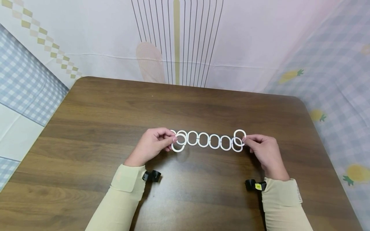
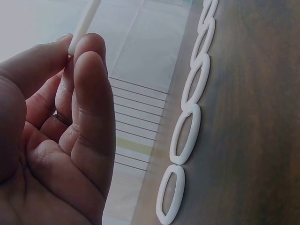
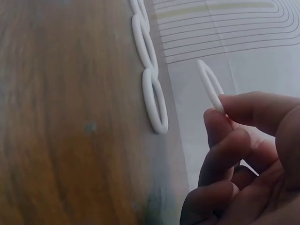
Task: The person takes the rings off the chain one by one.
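Observation:
Between thumb and fingertips, my left hand (image 1: 151, 144) pinches a white oval shower curtain ring (image 2: 84, 23), raised above the table. My right hand (image 1: 266, 150) holds a second such ring (image 3: 208, 89) the same way, over the right end of the row. A row of several white oval rings (image 1: 214, 135) lies flat on the table, long sides meeting. Whether these are linked, I cannot tell. The left fingers and the raised ring partly cover the row's left end in the head view.
The brown wooden table (image 1: 185, 186) spreads under both hands, with rounded far corners. Patterned cloth (image 1: 245, 38) hangs behind it and along both sides. A small black camera (image 1: 152, 176) sits at the left cuff, another camera (image 1: 254, 185) at the right.

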`<action>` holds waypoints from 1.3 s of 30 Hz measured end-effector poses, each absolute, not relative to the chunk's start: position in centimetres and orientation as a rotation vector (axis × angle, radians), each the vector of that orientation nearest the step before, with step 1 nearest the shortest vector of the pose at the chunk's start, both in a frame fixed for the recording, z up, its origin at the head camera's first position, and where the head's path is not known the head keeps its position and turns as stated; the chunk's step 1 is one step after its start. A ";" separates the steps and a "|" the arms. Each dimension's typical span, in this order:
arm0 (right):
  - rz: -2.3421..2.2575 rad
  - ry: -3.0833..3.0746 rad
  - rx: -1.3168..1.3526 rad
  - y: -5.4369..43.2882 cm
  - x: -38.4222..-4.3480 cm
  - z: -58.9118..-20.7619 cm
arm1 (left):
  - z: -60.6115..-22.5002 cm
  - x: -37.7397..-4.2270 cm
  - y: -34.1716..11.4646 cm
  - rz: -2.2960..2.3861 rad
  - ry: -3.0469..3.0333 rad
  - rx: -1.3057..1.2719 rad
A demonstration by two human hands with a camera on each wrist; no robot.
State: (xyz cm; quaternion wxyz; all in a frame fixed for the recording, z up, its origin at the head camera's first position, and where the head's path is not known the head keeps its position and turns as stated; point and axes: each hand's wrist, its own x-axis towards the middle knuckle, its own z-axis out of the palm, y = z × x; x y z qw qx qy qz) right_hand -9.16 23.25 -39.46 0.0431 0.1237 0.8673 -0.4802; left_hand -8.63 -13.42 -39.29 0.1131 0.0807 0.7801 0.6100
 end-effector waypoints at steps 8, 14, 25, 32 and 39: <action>-1.340 2.659 0.363 23.8 -9.1 -39.4 | -39.5 -8.7 -13.3 1.792 2.286 0.236; -1.293 2.655 0.374 24.3 -9.2 -39.5 | -39.5 -8.7 -13.4 1.789 2.282 0.236; -1.247 2.663 0.357 25.5 -9.2 -39.4 | -39.4 -8.6 -13.4 1.781 2.279 0.232; -1.244 2.656 0.360 26.2 -9.3 -39.5 | -39.5 -8.7 -13.4 1.784 2.284 0.237; -1.232 2.678 0.373 26.9 -9.3 -39.6 | -39.4 -8.6 -13.4 1.773 2.295 0.229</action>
